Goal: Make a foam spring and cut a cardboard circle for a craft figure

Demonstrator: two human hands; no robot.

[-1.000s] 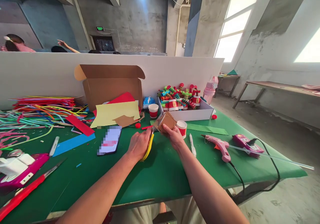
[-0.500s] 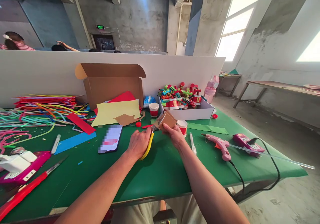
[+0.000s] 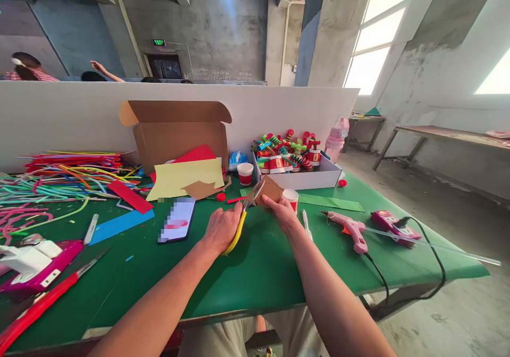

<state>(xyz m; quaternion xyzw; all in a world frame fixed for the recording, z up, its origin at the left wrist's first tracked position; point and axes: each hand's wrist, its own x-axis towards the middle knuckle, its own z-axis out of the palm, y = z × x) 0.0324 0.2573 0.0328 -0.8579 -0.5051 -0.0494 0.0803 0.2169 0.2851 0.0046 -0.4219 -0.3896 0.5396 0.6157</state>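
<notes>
My left hand is wrapped round yellow-handled scissors, their blades pointing up at a brown piece of cardboard. The fingers of my right hand pinch that cardboard, thumb on its near face. A red and white paper cup stands just behind my right hand, partly hidden by it. Another such cup stands farther back. Left of my left hand lies a phone with its screen lit. A white pen lies right of my right hand.
An open cardboard box and a white box of colourful figures stand at the back. Pipe cleaners, a power strip and a red-handled knife lie left. A pink glue gun with its cord lies right.
The cardboard has turned slightly and shifted a little to the right with my right hand, which now covers more of the near cup. My left hand and the scissors have barely moved.
</notes>
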